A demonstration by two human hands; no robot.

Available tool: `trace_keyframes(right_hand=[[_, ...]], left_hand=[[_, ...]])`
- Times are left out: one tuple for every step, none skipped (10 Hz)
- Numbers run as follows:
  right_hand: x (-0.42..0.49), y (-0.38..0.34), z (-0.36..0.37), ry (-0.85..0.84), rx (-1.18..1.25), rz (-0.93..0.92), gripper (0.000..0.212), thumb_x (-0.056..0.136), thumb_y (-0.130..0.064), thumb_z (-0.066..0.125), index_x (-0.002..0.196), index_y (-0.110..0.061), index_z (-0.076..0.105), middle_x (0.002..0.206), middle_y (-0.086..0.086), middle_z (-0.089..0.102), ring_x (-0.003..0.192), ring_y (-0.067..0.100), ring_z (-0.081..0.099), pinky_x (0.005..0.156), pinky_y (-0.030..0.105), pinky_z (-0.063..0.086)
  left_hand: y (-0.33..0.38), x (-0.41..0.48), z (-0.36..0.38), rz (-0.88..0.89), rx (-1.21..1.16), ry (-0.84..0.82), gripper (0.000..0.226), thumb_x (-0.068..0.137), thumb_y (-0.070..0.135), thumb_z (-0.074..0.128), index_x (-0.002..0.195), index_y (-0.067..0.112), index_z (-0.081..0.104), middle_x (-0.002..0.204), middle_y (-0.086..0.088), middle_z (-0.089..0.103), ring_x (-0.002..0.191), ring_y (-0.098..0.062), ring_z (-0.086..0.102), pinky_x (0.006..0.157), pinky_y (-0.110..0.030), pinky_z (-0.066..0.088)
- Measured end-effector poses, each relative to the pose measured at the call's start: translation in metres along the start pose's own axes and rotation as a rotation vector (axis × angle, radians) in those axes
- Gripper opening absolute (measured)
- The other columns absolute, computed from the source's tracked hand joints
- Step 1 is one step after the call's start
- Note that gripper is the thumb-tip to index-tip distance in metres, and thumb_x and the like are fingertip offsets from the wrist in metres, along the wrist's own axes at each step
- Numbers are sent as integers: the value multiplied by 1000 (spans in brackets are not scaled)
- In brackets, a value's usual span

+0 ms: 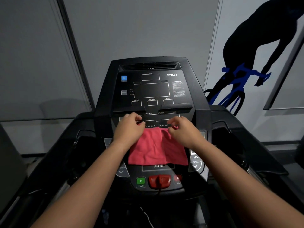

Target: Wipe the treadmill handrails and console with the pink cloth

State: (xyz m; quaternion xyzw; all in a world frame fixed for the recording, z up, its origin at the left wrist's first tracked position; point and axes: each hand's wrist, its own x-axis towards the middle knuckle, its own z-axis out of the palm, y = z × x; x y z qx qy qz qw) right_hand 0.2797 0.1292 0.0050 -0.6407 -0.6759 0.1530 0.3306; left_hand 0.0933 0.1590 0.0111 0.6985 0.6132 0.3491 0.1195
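The pink cloth (156, 148) lies spread over the lower middle of the black treadmill console (152, 91), covering the keys above the ENTER label. My left hand (130, 127) pinches the cloth's upper left edge. At the upper right edge, my right hand (182, 129) grips a bunched corner. Both forearms reach in from the bottom of the view. The left handrail (54, 163) and right handrail (256, 145) run down either side of the console, dark and partly in shadow.
Below the cloth sit a green START button (141, 182), a red safety key (159, 181) and a STOP button (178, 179). A SPEED rocker (196, 162) is at the right. Grey wall panels stand behind, with a cyclist mural (243, 63) at the right.
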Motion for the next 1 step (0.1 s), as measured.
trace_keyframes(right_hand=[[10, -19, -12, 46, 30, -80, 22, 86, -16, 56, 106, -16, 66, 102, 3, 60, 97, 19, 59, 86, 28, 46]], left_hand=[[18, 7, -10, 48, -58, 41, 17, 88, 30, 59, 103, 23, 63, 105, 6, 64, 96, -17, 63, 86, -31, 50]])
